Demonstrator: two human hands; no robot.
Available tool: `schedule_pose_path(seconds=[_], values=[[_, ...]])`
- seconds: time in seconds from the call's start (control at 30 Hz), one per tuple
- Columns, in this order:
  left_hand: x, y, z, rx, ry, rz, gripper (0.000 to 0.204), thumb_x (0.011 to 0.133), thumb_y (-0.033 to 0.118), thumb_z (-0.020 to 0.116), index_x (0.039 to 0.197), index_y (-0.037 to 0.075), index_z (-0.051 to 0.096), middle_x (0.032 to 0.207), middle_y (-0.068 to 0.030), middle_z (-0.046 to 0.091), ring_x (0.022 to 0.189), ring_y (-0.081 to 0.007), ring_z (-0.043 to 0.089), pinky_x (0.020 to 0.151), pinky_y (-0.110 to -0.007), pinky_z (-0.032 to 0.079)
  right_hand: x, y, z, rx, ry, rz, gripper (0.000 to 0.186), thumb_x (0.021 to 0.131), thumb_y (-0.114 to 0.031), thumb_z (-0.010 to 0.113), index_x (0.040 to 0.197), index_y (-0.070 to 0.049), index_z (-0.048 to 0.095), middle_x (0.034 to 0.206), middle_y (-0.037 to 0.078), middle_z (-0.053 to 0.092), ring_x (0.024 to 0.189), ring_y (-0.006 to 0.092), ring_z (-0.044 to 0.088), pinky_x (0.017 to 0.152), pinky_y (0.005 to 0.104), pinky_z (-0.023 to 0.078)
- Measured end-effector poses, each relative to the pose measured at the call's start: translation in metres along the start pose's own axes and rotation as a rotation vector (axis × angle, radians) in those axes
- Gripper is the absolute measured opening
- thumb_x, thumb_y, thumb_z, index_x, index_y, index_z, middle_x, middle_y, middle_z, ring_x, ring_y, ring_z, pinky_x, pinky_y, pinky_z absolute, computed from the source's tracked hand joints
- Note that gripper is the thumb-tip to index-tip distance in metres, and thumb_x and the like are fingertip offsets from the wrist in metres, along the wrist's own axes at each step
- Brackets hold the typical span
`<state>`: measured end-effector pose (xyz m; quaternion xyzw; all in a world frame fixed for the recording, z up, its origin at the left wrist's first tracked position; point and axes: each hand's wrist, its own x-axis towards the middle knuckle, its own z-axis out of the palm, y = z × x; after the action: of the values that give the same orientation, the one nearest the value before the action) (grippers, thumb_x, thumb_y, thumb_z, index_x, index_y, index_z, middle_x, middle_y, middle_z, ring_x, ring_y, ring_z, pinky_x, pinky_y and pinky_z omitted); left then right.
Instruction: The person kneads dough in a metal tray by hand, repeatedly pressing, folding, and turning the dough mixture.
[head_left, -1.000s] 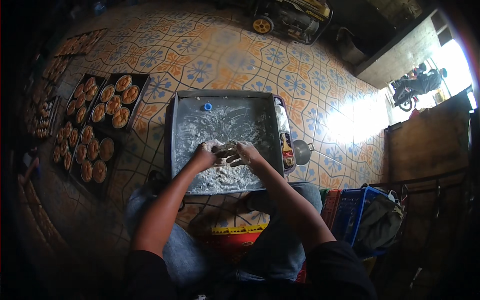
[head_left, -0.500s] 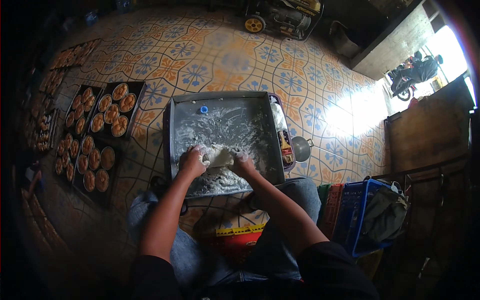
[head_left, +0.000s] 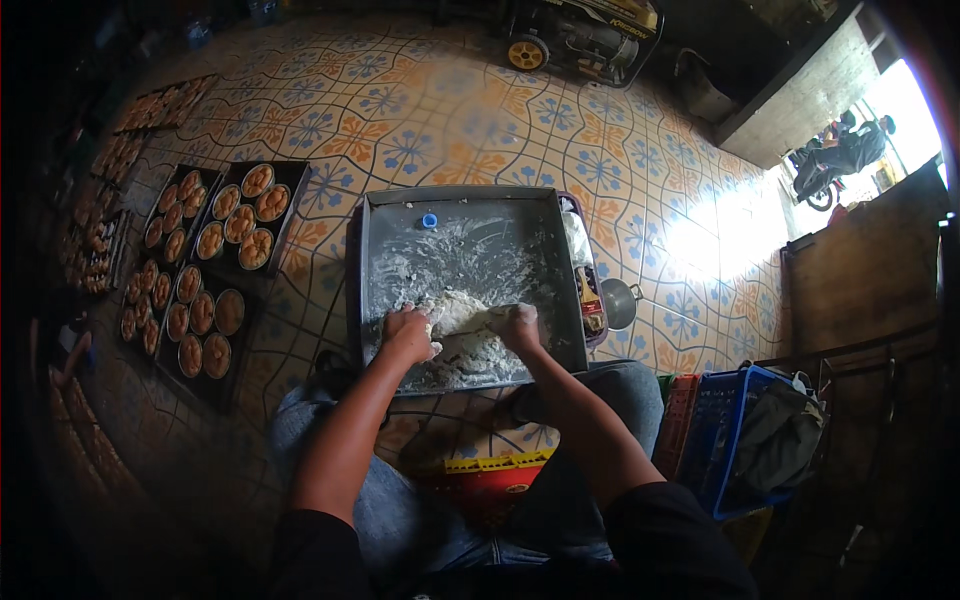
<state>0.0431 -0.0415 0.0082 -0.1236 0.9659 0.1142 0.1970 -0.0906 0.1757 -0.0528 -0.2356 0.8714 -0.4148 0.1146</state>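
Observation:
A pale, flour-covered dough (head_left: 462,314) lies in the near half of a large square metal tray (head_left: 490,207), stretched between my two hands. My left hand (head_left: 407,335) is on the dough's left end, its fingers curled into it. At the other end my right hand (head_left: 518,327) is closed on the edge of the dough, floury at the fingertips. Loose flour is scattered about the tray floor, thickest just in front of me. Near the far side of the tray sits a small blue ring-shaped cap (head_left: 429,221).
Right of the tray are a purple container (head_left: 577,200) with a brush (head_left: 588,290) and a metal pot (head_left: 622,303). Dark trays (head_left: 296,178) of round filled tins stand at left. A blue crate (head_left: 712,440) is by my right knee, a generator (head_left: 585,40) far off.
My hands are wider apart, the left drawn nearer to me and the right moved outward, with the dough lengthened between them. The whole view has shifted slightly.

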Motion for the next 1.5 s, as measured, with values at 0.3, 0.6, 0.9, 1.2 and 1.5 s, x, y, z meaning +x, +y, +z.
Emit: schedule_pose_path(seconds=[0.3,0.6,0.9,1.2,1.5], values=[[-0.004,0.004,0.004,0.022,-0.013,-0.03,0.055,0.07,0.043,0.08,0.114,0.012,0.071,0.135,-0.007,0.06,0.137,-0.0302,0.044,0.11,-0.049,0.037,0.011,-0.017,-0.034,-0.084,0.063,0.123,0.027,0.07,-0.025,0.08,0.074,0.0,0.072,0.066,0.014,0.068,0.06,0.022,0.067,0.059,0.0383,0.052],[0.005,0.014,-0.01,-0.033,0.025,-0.037,0.055,0.07,0.041,0.079,0.116,0.012,0.071,0.121,-0.0129,0.067,0.124,-0.028,0.057,0.105,-0.045,0.041,0.032,-0.035,-0.095,0.118,0.198,0.123,0.022,0.078,-0.019,0.079,0.091,-0.002,0.075,0.084,0.008,0.073,0.077,0.0148,0.068,0.067,0.0324,0.053],[0.022,0.047,-0.058,-1.794,-0.351,-0.018,0.055,0.098,0.051,0.048,0.135,0.011,0.059,0.12,-0.0129,0.068,0.11,-0.0208,0.064,0.093,-0.037,0.05,0.028,-0.11,-0.106,0.477,-0.066,-0.153,0.025,0.08,-0.012,0.083,0.097,-0.006,0.066,0.08,-0.001,0.067,0.076,0.0088,0.063,0.068,0.0254,0.052],[0.027,0.04,-0.047,-1.77,-0.331,-0.155,0.052,0.1,0.047,0.043,0.132,0.009,0.057,0.128,-0.0102,0.061,0.111,-0.0198,0.061,0.098,-0.037,0.046,0.016,-0.121,-0.07,-0.218,0.061,-0.285,0.038,0.07,-0.033,0.085,0.095,-0.008,0.071,0.107,0.015,0.068,0.114,0.0323,0.058,0.102,0.0422,0.046],[0.025,0.04,-0.044,-1.944,-0.215,-0.123,0.041,0.099,0.035,0.047,0.127,0.007,0.059,0.119,-0.0075,0.066,0.104,-0.0203,0.066,0.093,-0.036,0.052,0.029,-0.117,-0.071,0.161,0.014,-0.14,0.03,0.08,-0.018,0.081,0.104,-0.004,0.07,0.1,0.005,0.069,0.087,0.0156,0.064,0.08,0.0284,0.05]])
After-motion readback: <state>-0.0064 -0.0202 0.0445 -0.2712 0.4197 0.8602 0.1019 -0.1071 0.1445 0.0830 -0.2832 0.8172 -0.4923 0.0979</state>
